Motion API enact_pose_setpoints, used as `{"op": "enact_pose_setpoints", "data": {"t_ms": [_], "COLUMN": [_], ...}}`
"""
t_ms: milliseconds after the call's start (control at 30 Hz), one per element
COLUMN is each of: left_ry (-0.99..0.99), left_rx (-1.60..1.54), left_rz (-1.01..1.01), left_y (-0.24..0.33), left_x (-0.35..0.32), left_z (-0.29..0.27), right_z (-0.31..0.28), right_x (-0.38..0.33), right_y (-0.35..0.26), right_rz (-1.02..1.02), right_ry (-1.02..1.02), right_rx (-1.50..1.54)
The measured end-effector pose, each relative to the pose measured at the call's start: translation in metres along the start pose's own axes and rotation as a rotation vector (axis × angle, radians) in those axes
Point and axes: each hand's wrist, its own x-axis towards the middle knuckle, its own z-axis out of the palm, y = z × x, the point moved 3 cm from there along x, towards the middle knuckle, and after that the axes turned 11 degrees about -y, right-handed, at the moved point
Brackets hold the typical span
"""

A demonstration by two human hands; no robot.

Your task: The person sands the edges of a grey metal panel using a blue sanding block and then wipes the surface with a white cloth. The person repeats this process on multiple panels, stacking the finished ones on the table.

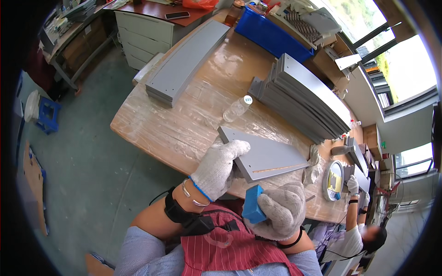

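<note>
Head view: grey panel (pixel 267 154) sits just right of centre, tipped over the near side of the table (pixel 184 133); can't tell whether its far end rests on anything. Clock positions run from this panel. Gloved left hand (pixel 216 165) at 9 o'clock grips its left end, thumb across the top face, other fingers mostly hidden below, probably to steady it and keep that face exposed. Tan strip runs along the near edge, turned toward the wearer, presumably so it's easy to see. Gloved right hand (pixel 281 211) at 6 o'clock is closed around a blue block (pixel 253 204), one end poking out left, likely leaving a usable face free; contact with the panel unclear. Tall panel stack (pixel 299 96) at 1 o'clock and long flat stack (pixel 189 60) at 11, likely parked there to leave working room. Clear bottle (pixel 237 108) stands at 11, nearer. Clear film covers the tabletop, maybe as protection. Co-worker's gloved hand (pixel 352 185) at 4, well apart.
</note>
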Motion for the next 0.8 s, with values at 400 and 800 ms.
{"op": "enact_pose_setpoints", "data": {"t_ms": [400, 800], "left_ry": [-0.076, -0.165], "left_rx": [0.622, 0.644], "left_rz": [-0.078, -0.059], "left_y": [-0.002, -0.002], "left_x": [-0.025, -0.032], "left_z": [-0.020, -0.023], "right_z": [0.011, 0.041], "right_x": [0.021, 0.023], "right_y": [0.054, 0.068], "right_rz": [0.611, 0.664], "right_ry": [0.354, 0.198], "right_rx": [0.781, 0.472]}}
